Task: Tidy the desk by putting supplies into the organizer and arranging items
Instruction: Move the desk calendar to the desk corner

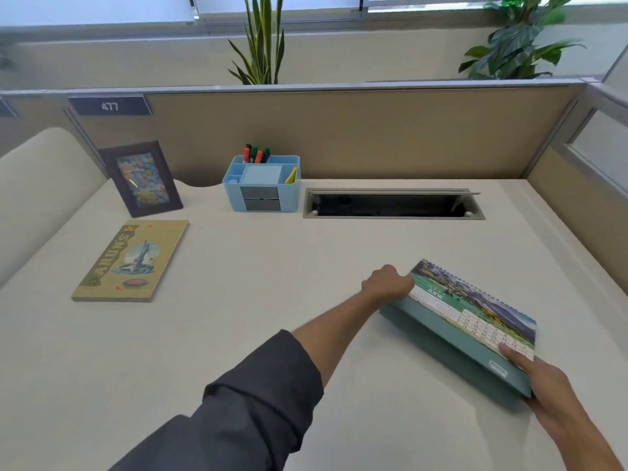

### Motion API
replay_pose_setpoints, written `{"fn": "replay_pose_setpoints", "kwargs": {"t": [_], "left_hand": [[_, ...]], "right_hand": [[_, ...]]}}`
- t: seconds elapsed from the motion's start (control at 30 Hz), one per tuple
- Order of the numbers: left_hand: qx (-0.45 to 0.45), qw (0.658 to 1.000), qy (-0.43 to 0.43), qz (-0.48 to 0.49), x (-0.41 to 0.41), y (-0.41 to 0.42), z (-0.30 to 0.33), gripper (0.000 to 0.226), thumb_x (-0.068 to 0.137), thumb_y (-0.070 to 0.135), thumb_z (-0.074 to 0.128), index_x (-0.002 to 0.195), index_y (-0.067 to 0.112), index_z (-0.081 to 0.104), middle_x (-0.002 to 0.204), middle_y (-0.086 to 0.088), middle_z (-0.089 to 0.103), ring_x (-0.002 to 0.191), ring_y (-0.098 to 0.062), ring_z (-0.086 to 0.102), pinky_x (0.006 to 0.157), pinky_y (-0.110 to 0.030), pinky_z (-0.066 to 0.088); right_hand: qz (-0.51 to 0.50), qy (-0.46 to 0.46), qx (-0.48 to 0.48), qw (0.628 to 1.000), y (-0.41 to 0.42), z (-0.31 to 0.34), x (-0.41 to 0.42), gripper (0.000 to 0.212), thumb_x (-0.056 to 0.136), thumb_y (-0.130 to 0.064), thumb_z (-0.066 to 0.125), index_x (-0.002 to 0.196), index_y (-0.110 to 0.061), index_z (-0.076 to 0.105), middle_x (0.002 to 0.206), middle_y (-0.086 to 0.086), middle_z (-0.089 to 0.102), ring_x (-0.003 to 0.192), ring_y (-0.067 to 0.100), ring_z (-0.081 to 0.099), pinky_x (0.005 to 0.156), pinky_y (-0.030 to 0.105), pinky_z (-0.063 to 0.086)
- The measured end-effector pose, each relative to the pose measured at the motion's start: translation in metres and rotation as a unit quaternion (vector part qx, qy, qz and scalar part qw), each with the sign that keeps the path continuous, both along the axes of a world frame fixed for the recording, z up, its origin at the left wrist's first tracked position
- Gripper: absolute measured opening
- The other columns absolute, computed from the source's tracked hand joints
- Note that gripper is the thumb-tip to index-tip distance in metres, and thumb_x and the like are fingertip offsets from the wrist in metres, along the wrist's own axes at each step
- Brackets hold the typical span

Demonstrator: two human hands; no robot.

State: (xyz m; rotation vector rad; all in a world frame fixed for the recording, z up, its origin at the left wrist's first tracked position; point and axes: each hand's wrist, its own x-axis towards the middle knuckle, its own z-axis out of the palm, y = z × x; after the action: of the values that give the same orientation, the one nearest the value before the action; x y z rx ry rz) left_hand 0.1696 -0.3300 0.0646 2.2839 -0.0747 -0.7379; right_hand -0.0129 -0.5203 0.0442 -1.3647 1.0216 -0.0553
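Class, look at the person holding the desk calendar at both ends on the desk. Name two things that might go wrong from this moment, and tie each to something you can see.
1. The left hand and right hand grip only the ends of the desk calendar; its loose spiral-bound pages might flop or the stand might fold.
2. The open cable slot lies beyond it; pushed back carelessly, the calendar's edge could catch or tip in.

Beige cubicle partition [339,137], cream desk [255,283], plants [261,39] behind, window [102,8] seemingly above.
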Motion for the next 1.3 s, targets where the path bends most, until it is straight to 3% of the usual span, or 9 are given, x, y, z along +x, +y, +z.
{"fn": "replay_pose_setpoints", "kwargs": {"t": [0.13,0.23,0.3,0.4,0.53,0.67,1.03,1.17,1.3], "left_hand": [[-0.090,0.993,0.077,0.012,0.005,-0.004,0.006,0.016,0.081,0.002,0.052,0.097,0.001,0.053,0.091,-0.011,0.049,0.075,-0.019,0.046,0.067,-0.029,0.040],[-0.147,0.987,0.064,-0.014,0.008,-0.011,0.011,0.026,0.083,-0.006,0.053,0.108,0.003,0.054,0.096,-0.010,0.056,0.084,-0.020,0.052,0.066,-0.026,0.045],[-0.181,0.982,0.046,-0.036,0.011,-0.020,0.012,0.035,0.082,-0.003,0.060,0.116,0.004,0.056,0.109,-0.012,0.063,0.094,-0.020,0.056,0.069,-0.024,0.047],[-0.231,0.971,0.033,-0.059,0.018,-0.037,0.011,0.031,0.083,0.002,0.066,0.113,0.008,0.065,0.110,-0.006,0.067,0.094,-0.014,0.062,0.070,-0.018,0.051],[-0.286,0.954,0.055,-0.064,0.030,-0.060,0.010,0.043,0.084,-0.007,0.059,0.123,0.010,0.054,0.118,-0.005,0.064,0.104,-0.017,0.060,0.079,-0.023,0.054],[-0.284,0.955,0.043,-0.071,0.044,-0.082,0.003,0.051,0.086,0.004,0.063,0.131,0.017,0.044,0.124,-0.003,0.060,0.111,-0.018,0.056,0.083,-0.030,0.051],[-0.249,0.964,0.018,-0.096,0.100,-0.128,-0.002,0.057,0.092,0.000,0.054,0.139,0.026,0.034,0.118,0.003,0.054,0.108,-0.016,0.051,0.076,-0.030,0.053],[-0.232,0.966,0.024,-0.107,0.113,-0.138,-0.002,0.069,0.085,-0.011,0.050,0.138,0.031,0.033,0.121,0.002,0.053,0.116,-0.023,0.048,0.079,-0.037,0.054],[-0.228,0.966,0.029,-0.115,0.120,-0.144,0.002,0.073,0.088,-0.009,0.052,0.145,0.029,0.028,0.138,-0.002,0.044,0.118,-0.023,0.046,0.086,-0.041,0.050]], "right_hand": [[0.047,-0.052,0.019,0.997,-0.018,0.013,0.004,0.030,0.091,-0.010,0.061,0.120,-0.009,0.057,0.107,0.006,0.066,0.087,0.020,0.062,0.071,0.033,0.050],[0.068,-0.084,-0.050,0.993,-0.041,0.023,0.013,0.035,0.089,-0.004,0.062,0.122,-0.015,0.055,0.110,0.003,0.066,0.094,0.018,0.062,0.070,0.032,0.053],[0.084,-0.088,-0.091,0.988,-0.060,0.028,0.021,0.038,0.088,-0.002,0.065,0.122,-0.017,0.057,0.112,0.002,0.066,0.103,0.023,0.062,0.080,0.037,0.052],[0.096,-0.085,-0.122,0.984,-0.080,0.032,0.033,0.035,0.089,0.002,0.063,0.116,-0.020,0.058,0.110,0.001,0.065,0.105,0.024,0.059,0.086,0.038,0.050],[0.093,-0.096,-0.145,0.980,-0.095,0.026,0.044,0.034,0.091,0.000,0.061,0.118,-0.019,0.058,0.109,0.000,0.064,0.104,0.022,0.059,0.084,0.034,0.051],[0.080,-0.109,-0.177,0.975,-0.110,0.016,0.057,0.029,0.091,-0.001,0.062,0.115,-0.017,0.060,0.114,0.006,0.066,0.104,0.024,0.061,0.089,0.037,0.050],[0.091,-0.077,-0.244,0.962,-0.138,0.000,0.107,0.041,0.093,-0.007,0.062,0.131,-0.020,0.055,0.134,0.007,0.059,0.122,0.030,0.055,0.089,0.037,0.050],[0.090,-0.070,-0.248,0.962,-0.151,0.000,0.120,0.043,0.091,-0.005,0.064,0.129,-0.023,0.056,0.133,0.007,0.060,0.121,0.030,0.054,0.087,0.036,0.050],[0.088,-0.061,-0.253,0.962,-0.156,-0.002,0.124,0.047,0.087,-0.004,0.068,0.128,-0.026,0.057,0.132,0.005,0.061,0.114,0.022,0.056,0.090,0.038,0.050]]}}
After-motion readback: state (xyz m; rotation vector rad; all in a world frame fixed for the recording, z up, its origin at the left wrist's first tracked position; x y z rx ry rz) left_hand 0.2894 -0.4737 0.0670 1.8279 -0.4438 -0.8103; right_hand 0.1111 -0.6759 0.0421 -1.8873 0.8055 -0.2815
